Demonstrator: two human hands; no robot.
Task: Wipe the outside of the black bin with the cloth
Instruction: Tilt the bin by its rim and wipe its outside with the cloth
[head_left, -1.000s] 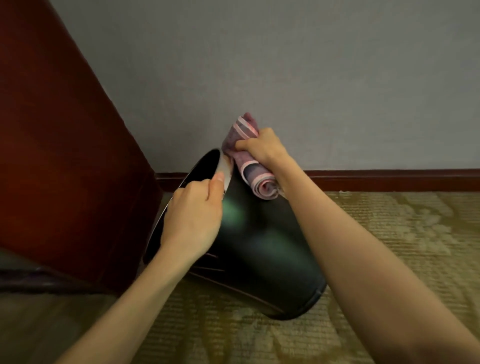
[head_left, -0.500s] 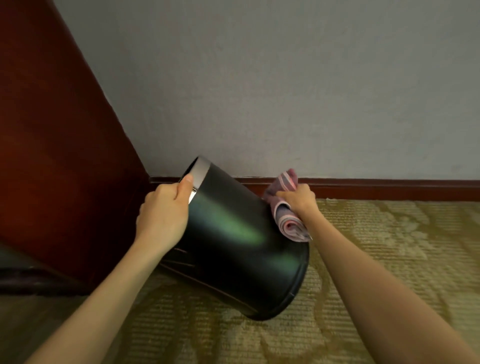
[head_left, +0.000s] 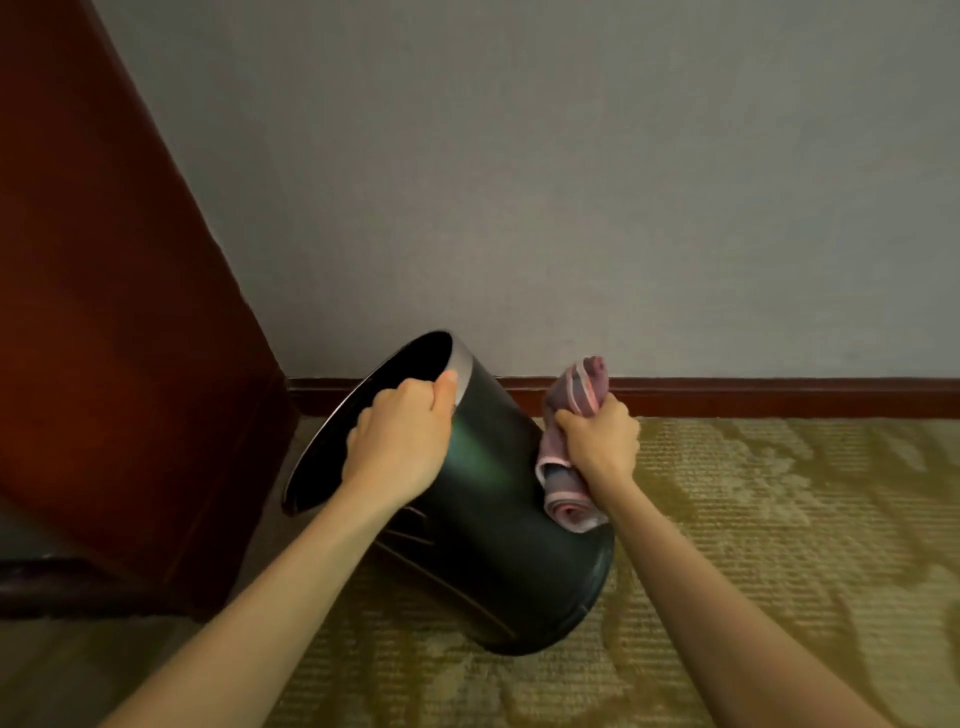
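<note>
The black bin (head_left: 493, 540) is tilted, its open mouth turned up and to the left, its base low at the right over the carpet. My left hand (head_left: 400, 441) grips the silver rim at the top of the bin. My right hand (head_left: 597, 441) is closed around a rolled pink striped cloth (head_left: 566, 499), which presses against the bin's right outer side. The bin's far side is hidden.
A dark red wooden cabinet (head_left: 104, 338) stands close on the left. A grey wall (head_left: 571, 182) with a dark red skirting board (head_left: 779, 397) runs behind the bin. Patterned olive carpet (head_left: 779, 545) covers the floor to the right and front.
The cloth has gone from the top of the bin near the rim down its right side. The bin has turned, and its mouth shows more again.
</note>
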